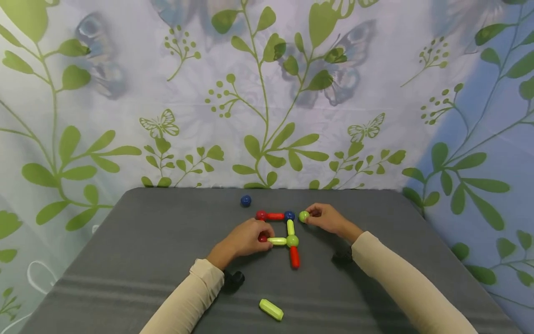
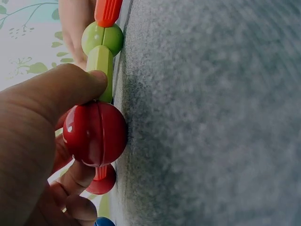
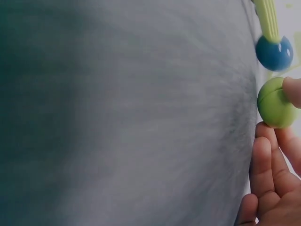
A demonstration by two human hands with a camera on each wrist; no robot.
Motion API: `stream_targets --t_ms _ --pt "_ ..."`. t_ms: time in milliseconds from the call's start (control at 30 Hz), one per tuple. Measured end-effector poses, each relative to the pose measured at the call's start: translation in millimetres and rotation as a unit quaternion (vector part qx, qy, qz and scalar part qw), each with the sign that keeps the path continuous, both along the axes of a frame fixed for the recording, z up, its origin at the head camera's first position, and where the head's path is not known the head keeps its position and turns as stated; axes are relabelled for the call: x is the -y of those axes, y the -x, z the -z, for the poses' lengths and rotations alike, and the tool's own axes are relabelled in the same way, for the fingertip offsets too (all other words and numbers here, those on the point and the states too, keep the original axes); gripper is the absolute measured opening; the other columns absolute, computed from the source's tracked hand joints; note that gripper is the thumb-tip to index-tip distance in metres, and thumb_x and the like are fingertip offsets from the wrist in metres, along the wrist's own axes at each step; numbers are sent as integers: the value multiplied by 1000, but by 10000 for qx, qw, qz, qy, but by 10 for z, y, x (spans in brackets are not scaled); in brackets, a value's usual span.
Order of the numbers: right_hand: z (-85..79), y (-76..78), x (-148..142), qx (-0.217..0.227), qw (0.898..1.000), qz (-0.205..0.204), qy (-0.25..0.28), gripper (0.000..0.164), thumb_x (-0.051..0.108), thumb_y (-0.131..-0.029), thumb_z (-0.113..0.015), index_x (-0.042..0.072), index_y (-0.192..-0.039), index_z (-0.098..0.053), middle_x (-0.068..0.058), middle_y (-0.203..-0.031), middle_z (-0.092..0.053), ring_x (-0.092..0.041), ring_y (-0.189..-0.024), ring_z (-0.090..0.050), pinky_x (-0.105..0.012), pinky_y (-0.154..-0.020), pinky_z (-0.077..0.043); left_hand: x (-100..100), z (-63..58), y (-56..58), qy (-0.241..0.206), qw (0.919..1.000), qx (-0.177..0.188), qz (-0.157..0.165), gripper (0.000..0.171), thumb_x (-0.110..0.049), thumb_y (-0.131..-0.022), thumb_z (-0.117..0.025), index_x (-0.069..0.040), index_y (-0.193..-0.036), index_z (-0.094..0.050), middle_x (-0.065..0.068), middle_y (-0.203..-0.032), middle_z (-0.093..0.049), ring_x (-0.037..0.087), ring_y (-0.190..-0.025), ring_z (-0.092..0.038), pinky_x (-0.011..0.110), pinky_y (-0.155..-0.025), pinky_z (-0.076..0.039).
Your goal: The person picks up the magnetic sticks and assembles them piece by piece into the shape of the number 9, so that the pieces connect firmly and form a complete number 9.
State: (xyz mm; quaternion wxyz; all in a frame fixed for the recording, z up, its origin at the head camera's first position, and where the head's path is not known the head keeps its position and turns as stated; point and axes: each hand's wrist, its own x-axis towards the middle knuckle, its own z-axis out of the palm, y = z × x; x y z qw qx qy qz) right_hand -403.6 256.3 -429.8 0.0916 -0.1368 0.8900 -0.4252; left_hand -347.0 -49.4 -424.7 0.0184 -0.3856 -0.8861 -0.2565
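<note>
My left hand (image 1: 246, 239) grips the near-left corner of a flat square of toy rods and balls, its thumb on a yellow-green rod (image 2: 99, 66) and its fingers curled behind a red ball (image 2: 96, 134). The far side runs from another red ball (image 1: 261, 215) along a red rod (image 1: 275, 216) to a blue ball (image 1: 289, 215). At the near-right corner, a green ball (image 1: 292, 241) joins two yellow-green rods and a red rod (image 1: 295, 257) that points toward me. Just right of the blue ball, my right hand (image 1: 327, 217) pinches a separate green ball (image 3: 276, 103) between thumb and fingers.
A loose blue ball (image 1: 246, 201) lies near the back edge of the grey table (image 1: 167, 222). Close to the front lies a loose yellow-green rod (image 1: 271, 309). Behind the table hangs a leaf-patterned cloth (image 1: 187, 93).
</note>
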Motion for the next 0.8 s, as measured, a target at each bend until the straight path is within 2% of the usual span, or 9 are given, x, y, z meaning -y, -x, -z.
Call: stream_targets --t_ms 100,200,300,433,633,800 --pt "-9 -245 -71 17 9999 -117 15 29 18 -92 -75 3 -115 -67 -5 -101 -66 -21 -91 -62 -38 -76 -50 -28 -4 -20 145 9998 -137 -36 12 -21 -87 -80 -18 -96 -72 -9 -83 -62 10 -77 -51 28 -73 -44" --pt "-19 -485 -127 4 9995 -325 40 25 16 -91 -76 4 -112 -68 -4 -98 -66 -20 -88 -62 -35 -74 -50 -65 2 -23 299 9985 -459 -59 14 -23 -85 -82 -19 -94 -72 -10 -80 -60 10 -76 -49 29 -73 -42" --pt "-35 -733 -170 -53 9977 -680 27 23 15 -91 -75 5 -111 -67 -3 -97 -66 -20 -86 -63 -32 -72 -51 -105 7 -24 361 9966 -743 -45 14 -23 -84 -82 -19 -92 -72 -10 -78 -57 11 -74 -47 29 -72 -40" --pt "-66 -990 -171 -135 9914 -1301 -73 22 15 -93 -75 7 -112 -67 -1 -97 -67 -18 -85 -63 -31 -73 -52 -105 17 -21 315 9961 -824 -51 13 -22 -84 -82 -18 -92 -73 -9 -79 -59 12 -74 -47 31 -73 -40" --pt "-89 -1219 -95 113 9798 -1988 154 26 16 -92 -76 10 -116 -66 -1 -100 -67 -17 -87 -64 -32 -79 -52 -100 10 -29 232 9967 -774 -70 14 -22 -84 -83 -18 -94 -73 -6 -85 -65 13 -75 -48 33 -73 -41" --pt "-94 -1340 24 134 9792 -2006 268 27 17 -91 -78 11 -114 -67 -1 -98 -67 -17 -85 -64 -32 -76 -53 -129 9 -35 247 9968 -757 -40 14 -22 -85 -83 -18 -94 -73 -7 -86 -65 12 -76 -49 33 -76 -42"
